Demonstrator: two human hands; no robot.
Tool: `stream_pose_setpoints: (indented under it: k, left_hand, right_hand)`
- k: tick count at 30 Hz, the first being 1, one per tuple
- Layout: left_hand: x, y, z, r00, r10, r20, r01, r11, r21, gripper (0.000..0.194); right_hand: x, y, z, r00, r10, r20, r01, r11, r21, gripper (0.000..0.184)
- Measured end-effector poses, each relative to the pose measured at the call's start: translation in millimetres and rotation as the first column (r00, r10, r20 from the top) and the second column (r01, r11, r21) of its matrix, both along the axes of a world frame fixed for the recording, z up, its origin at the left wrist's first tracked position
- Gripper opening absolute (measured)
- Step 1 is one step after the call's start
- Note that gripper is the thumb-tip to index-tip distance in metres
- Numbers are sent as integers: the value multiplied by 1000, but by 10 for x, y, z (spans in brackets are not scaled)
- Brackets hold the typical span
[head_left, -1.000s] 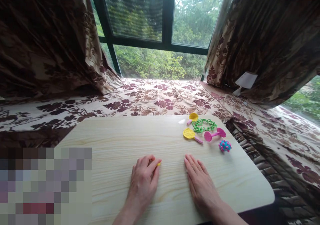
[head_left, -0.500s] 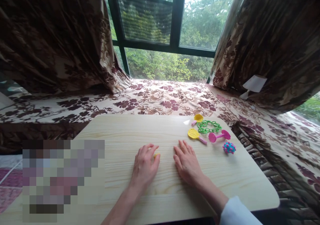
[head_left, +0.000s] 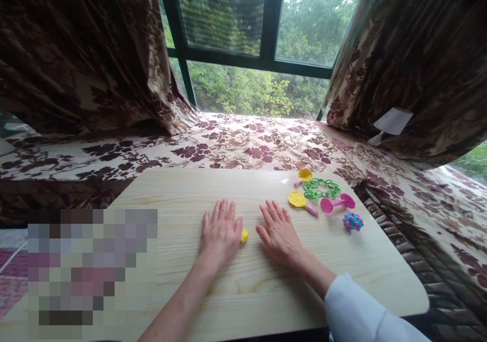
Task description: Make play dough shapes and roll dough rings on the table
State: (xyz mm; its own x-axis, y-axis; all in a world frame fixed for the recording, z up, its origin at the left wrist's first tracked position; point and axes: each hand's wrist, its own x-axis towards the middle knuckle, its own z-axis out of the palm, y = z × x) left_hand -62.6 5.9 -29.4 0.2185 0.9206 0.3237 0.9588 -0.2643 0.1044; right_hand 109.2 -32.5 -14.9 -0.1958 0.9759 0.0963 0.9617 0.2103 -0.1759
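Observation:
My left hand (head_left: 220,233) lies palm down on the pale wooden table (head_left: 182,286), fingers stretched out and holding nothing. Right beside its thumb sits a small yellow lump (head_left: 244,236), perhaps modelling clay; whether the thumb touches it I cannot tell. My right hand (head_left: 279,232) also rests flat with spread fingers, a short way to the right of the lump. Past it lie a yellow racket shape with a pink handle (head_left: 300,200), a second yellow and pink piece (head_left: 304,175), a green chain of loops (head_left: 321,187), a pink dumbbell shape (head_left: 338,203) and a blue ball with pink dots (head_left: 353,221).
A blurred-out patch (head_left: 95,266) covers the table's left side. Behind the table runs a ledge with a floral cloth (head_left: 243,139), below a window between heavy curtains (head_left: 79,53). A small white lamp (head_left: 393,121) stands at the right.
My left hand has flattened out from a curled pose, and more of the yellow lump shows beside it. My right hand's fingers have spread. The view has shifted slightly.

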Motion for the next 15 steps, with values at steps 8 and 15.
stream_pose_setpoints:
  k: [8, 15]
  left_hand:
    - [9, -9, 11, 1000, 9, 0, -9, 1000, -9, 49]
    - [2, -2, 11, 1000, 1, -16, -2, 1000, -12, 49]
  right_hand:
    - [126, -354, -44, 996, 81, 34, -81, 997, -9, 56]
    - [201, -245, -51, 999, -30, 29, 30, 1000, 5, 53]
